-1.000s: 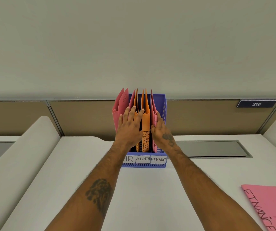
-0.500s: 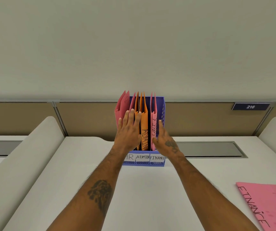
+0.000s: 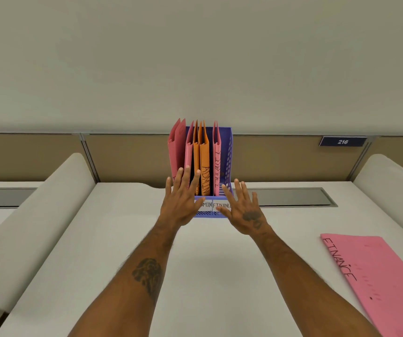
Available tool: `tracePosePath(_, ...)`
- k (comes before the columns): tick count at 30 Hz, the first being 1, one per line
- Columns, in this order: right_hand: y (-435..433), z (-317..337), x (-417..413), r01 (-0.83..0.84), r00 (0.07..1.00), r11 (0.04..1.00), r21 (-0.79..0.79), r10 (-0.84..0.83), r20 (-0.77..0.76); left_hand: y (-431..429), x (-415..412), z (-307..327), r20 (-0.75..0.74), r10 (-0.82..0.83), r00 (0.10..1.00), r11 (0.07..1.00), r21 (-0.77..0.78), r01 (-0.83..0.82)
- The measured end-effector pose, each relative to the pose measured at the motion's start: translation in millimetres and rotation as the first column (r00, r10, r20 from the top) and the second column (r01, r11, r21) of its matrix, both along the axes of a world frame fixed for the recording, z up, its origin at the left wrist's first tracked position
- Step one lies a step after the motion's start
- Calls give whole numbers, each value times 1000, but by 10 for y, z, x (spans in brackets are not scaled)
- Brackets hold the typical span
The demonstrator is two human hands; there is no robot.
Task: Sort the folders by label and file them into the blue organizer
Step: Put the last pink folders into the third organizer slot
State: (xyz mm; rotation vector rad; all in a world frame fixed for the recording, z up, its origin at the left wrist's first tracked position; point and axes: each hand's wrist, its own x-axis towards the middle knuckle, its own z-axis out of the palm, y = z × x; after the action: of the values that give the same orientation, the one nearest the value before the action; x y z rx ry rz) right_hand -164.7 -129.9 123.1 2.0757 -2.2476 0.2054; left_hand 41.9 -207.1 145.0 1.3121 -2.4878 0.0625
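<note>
- White worktop [image 3: 207,276]; blue organizer [image 3: 228,154] at far edge, filed folders [image 3: 204,161] upright inside.
- Pink FINANCE folder [image 3: 378,276] flat, right-front of organizer, long axis diagonal.
- Left hand [image 3: 178,205], right hand [image 3: 243,212] before organizer: fingers spread, empty.

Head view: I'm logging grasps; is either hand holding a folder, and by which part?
Nothing is held: left hand and right hand are both open, fingers spread, before the blue organizer.
</note>
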Motion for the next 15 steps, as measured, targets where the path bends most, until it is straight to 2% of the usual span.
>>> tracePosePath(6, 421, -154, -14, 44, 998, 999, 32, -42, -53, 305, 68, -265, 4, -6, 1000, 997, 72, 6)
tracePosePath(15, 899, -321, -250, 145, 989, 989, 38, -144, -23, 643, -141, -477, 16, -39, 999, 994, 105, 37)
